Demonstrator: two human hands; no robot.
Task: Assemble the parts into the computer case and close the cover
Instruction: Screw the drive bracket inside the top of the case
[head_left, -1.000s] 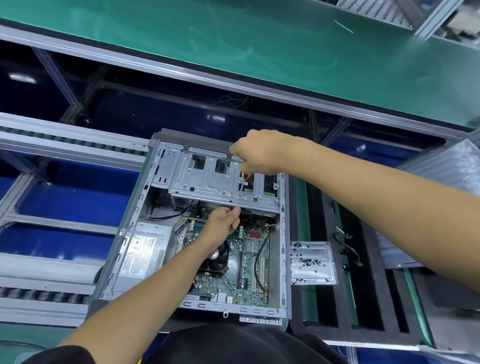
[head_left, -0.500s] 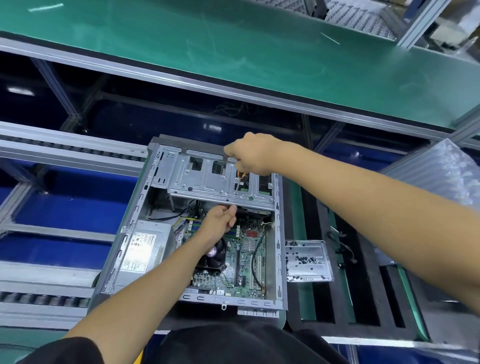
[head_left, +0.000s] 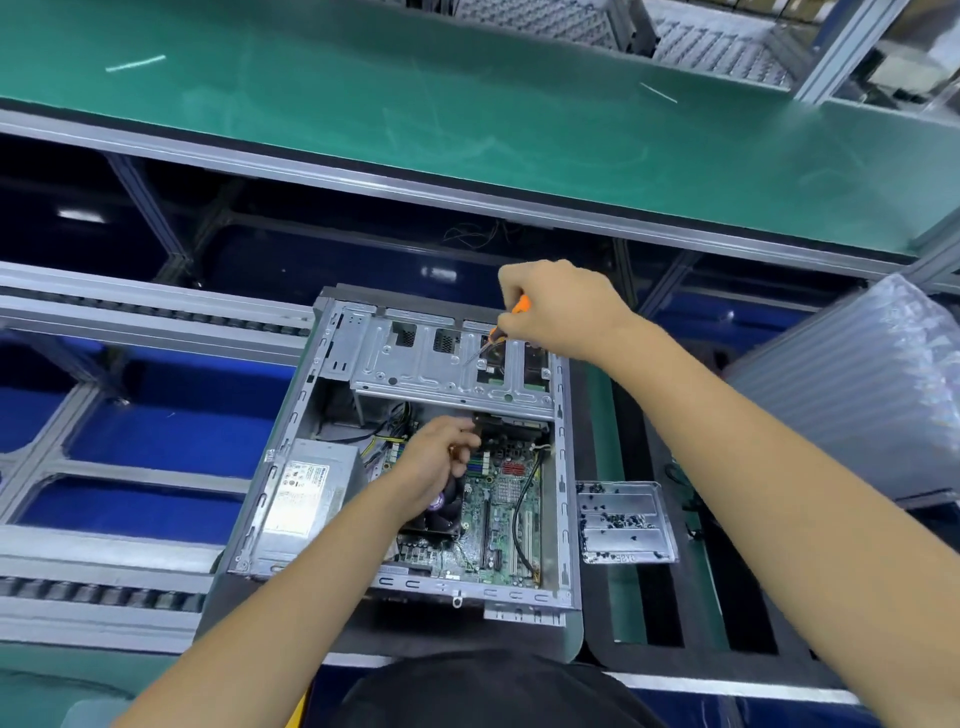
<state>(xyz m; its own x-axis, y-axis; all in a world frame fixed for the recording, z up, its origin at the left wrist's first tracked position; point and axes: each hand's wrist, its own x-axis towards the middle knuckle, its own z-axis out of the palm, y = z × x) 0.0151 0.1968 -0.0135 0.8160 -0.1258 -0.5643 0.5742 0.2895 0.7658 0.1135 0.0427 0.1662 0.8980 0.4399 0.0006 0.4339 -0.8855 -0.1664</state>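
Note:
An open grey computer case lies flat in front of me, with a green motherboard and a silver power supply inside. A metal drive cage spans its far end. My right hand grips an orange-handled screwdriver, whose tip points down at the cage's right part. My left hand is inside the case just below the cage. Its curled fingers hold the left end of a black part under the cage edge. No case cover is in view.
A small metal tray with several dark screws sits right of the case on black foam. A stack of bubble wrap stands at the far right. Roller rails run on the left, and a green conveyor belt lies beyond.
My left hand has dropped from the cage's front edge to the black part beneath it. My right hand has lifted slightly, so the orange handle now shows.

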